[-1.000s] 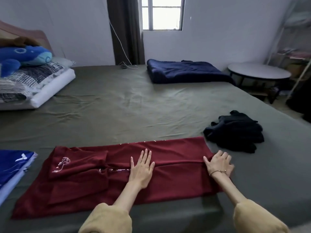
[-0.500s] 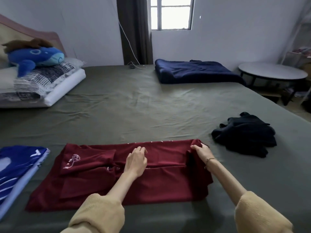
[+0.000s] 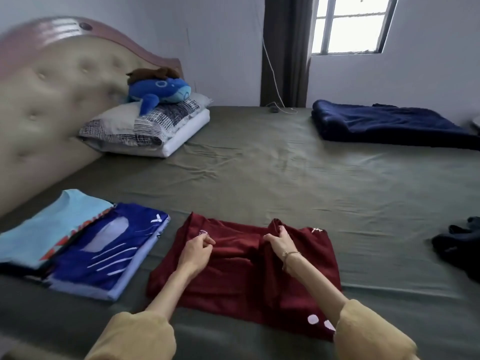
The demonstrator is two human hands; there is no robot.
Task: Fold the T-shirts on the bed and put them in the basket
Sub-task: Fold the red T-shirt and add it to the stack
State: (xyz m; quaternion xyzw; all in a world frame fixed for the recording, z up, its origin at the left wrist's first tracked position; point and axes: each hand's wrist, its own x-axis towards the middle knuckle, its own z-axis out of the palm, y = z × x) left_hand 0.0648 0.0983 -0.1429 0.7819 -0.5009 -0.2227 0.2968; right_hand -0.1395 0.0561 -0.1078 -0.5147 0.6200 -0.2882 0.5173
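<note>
Counting the clothes on the bed (image 3: pixel 259 178) gives one maroon T-shirt (image 3: pixel 233 281) at the near edge, two folded T-shirts to its left, one dark crumpled garment (image 3: pixel 457 245) at the right edge of view, and one folded navy blanket (image 3: pixel 384 123) at the far side under the window (image 3: pixel 350 24). Of the folded pair, the blue printed T-shirt (image 3: pixel 109 250) lies partly over the light blue T-shirt (image 3: pixel 44 229), and both sit just beside the maroon one without touching it. Two pillows (image 3: pixel 145 128) are stacked against the padded headboard (image 3: pixel 52 100), with one blue plush toy (image 3: pixel 158 92) on top.

The maroon T-shirt lies directly under both hands, partly folded, its far edge bunched up where they hold it. The left hand (image 3: pixel 197 249) has its fingers curled, pinching the cloth near a small white print at the shirt's far left. The right hand (image 3: pixel 279 242), with a thin bracelet at the wrist, grips a raised fold of the same cloth near the shirt's middle, knuckles up. Both forearms reach forward from yellow sleeves (image 3: pixel 135 336) over the near part of the shirt, the two hands close together and at about the same height above the sheet.
</note>
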